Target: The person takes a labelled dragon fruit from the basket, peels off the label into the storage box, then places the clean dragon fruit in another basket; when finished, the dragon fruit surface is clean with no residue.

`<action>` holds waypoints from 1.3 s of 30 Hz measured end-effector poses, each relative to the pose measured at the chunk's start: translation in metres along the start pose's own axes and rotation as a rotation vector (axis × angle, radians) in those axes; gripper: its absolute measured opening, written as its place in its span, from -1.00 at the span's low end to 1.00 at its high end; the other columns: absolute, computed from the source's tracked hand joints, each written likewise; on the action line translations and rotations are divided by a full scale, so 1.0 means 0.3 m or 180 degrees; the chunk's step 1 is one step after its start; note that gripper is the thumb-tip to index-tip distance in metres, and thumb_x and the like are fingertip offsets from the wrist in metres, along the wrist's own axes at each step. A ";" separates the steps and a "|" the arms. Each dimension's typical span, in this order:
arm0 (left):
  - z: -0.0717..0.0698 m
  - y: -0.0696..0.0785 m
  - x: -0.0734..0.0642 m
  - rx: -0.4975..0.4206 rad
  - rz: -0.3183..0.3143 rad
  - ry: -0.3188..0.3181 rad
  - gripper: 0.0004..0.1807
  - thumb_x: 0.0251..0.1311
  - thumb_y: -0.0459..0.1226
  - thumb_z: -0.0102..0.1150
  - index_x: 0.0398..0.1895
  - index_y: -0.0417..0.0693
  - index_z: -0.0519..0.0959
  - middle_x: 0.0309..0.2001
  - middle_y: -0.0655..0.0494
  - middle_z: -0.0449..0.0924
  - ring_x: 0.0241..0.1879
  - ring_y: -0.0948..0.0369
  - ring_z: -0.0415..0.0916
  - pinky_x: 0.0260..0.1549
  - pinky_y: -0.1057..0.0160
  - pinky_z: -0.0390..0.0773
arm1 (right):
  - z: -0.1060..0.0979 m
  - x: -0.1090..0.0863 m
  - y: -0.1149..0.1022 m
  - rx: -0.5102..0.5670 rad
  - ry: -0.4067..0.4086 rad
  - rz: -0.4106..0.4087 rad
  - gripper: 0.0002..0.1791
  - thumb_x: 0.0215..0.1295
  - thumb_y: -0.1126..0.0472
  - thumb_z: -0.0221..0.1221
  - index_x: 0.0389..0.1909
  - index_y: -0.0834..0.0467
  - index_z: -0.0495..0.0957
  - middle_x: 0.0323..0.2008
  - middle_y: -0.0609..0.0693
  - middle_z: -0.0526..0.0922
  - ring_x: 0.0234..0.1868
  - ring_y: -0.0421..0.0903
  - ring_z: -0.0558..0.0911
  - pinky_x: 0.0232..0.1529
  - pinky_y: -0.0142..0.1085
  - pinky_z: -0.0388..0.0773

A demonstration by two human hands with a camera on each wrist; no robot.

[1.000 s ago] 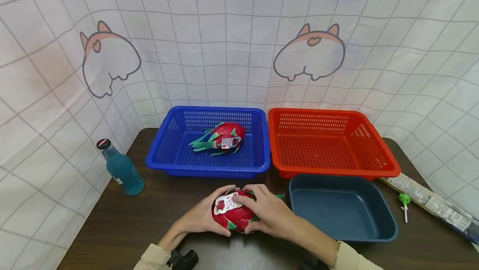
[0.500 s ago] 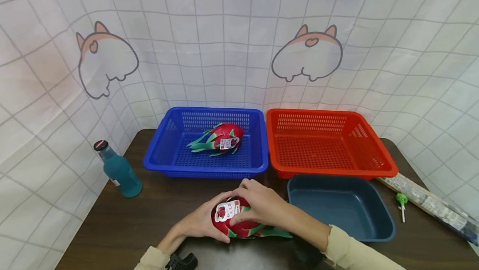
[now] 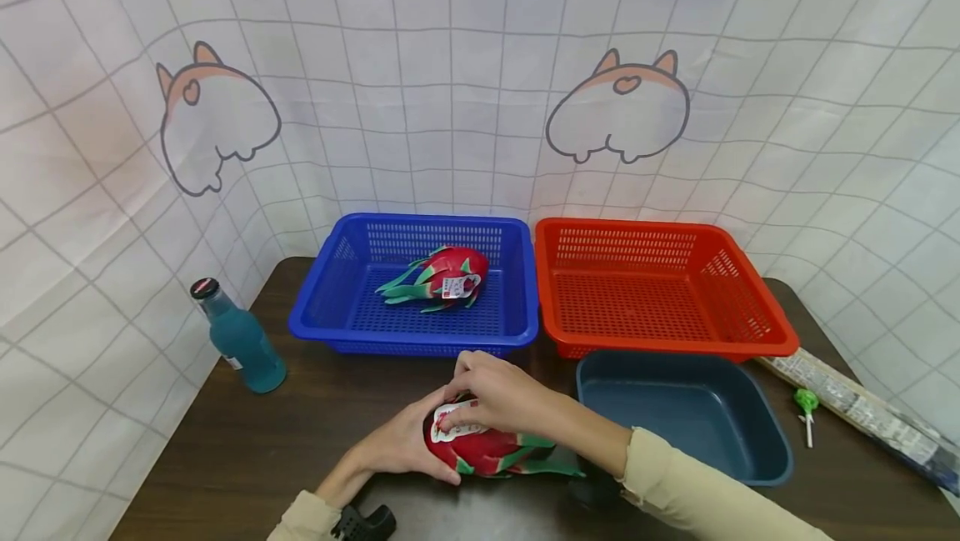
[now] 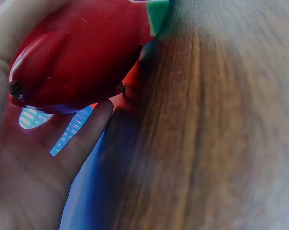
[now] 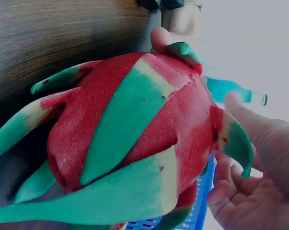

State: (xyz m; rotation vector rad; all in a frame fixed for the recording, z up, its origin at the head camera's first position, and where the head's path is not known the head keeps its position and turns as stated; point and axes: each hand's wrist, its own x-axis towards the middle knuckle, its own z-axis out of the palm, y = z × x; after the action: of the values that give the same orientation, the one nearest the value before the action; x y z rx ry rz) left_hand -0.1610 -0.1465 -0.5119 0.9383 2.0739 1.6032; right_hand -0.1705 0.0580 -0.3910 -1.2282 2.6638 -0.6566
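A red artificial-looking dragon fruit (image 3: 491, 451) with green scales lies on the dark table (image 3: 330, 408), its leafy end to the right. My left hand (image 3: 401, 445) holds its rounded left end, thumb in front and fingers behind. A white printed label (image 3: 438, 433) sits on top of that end. Over the label is my right hand (image 3: 498, 391), thumb touching it and fingers bent. Whether thumb and fingers pinch the label is hidden. The right wrist view shows these bent fingers (image 5: 222, 194) beyond the dragon fruit's scales.
Behind stand a blue basket (image 3: 322, 326) with another labelled dragon fruit (image 3: 438, 276), and a red basket (image 3: 637, 308). A dark blue tray (image 3: 675, 424) is right of my hands. A teal bottle (image 3: 247, 345) stands left; a green lollipop (image 3: 807, 401) and a long printed strip (image 3: 855, 395) lie right.
The dragon fruit has turned so its leafy end shows at right. My right hand has shifted up and left, off its right side, towards the label. My left hand keeps its hold.
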 end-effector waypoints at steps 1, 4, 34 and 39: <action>0.001 -0.001 0.000 -0.0013 -0.0010 -0.0004 0.01 -0.12 -0.21 0.55 0.42 0.26 0.16 0.22 0.10 0.43 0.09 0.26 0.51 0.04 0.32 0.58 | 0.004 0.004 0.001 -0.0015 0.0013 -0.0012 -0.72 0.13 -0.03 0.36 -0.21 0.04 0.75 -0.36 -0.08 0.53 -0.33 -0.29 0.38 -0.38 -0.55 0.31; 0.001 -0.001 0.003 -0.0044 -0.0036 -0.0013 0.02 -0.10 -0.17 0.54 0.43 0.26 0.14 0.23 0.10 0.42 0.09 0.25 0.50 0.03 0.30 0.59 | 0.009 0.011 -0.001 -0.0038 0.0092 -0.0022 -0.81 0.17 0.08 0.35 -0.26 0.07 0.76 -0.37 -0.08 0.54 -0.32 -0.25 0.42 -0.35 -0.54 0.37; 0.003 -0.010 -0.003 -0.0030 0.0057 -0.0021 -0.08 -0.11 -0.23 0.54 0.35 0.18 0.23 0.16 0.02 0.45 0.01 0.25 0.54 -0.06 0.24 0.64 | 0.099 -0.011 -0.020 -0.0401 0.0538 -0.0030 -0.92 0.33 0.20 0.18 -0.37 0.07 0.53 -0.35 -0.09 0.46 -0.29 -0.20 0.38 -0.38 -0.52 0.39; 0.000 -0.015 -0.001 -0.0086 0.0021 -0.0029 -0.15 -0.10 -0.24 0.54 0.28 0.16 0.28 0.13 0.01 0.48 -0.01 0.25 0.56 -0.08 0.23 0.66 | 0.104 -0.011 -0.023 -0.0498 0.0538 -0.0030 -0.90 0.37 0.19 0.14 -0.37 0.06 0.49 -0.36 -0.10 0.44 -0.28 -0.20 0.37 -0.36 -0.51 0.42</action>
State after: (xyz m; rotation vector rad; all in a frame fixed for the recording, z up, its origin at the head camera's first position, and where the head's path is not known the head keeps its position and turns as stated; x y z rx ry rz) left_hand -0.1620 -0.1473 -0.5163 0.9423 2.0401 1.6232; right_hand -0.1543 0.0463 -0.4160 -1.2769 2.8990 -0.5872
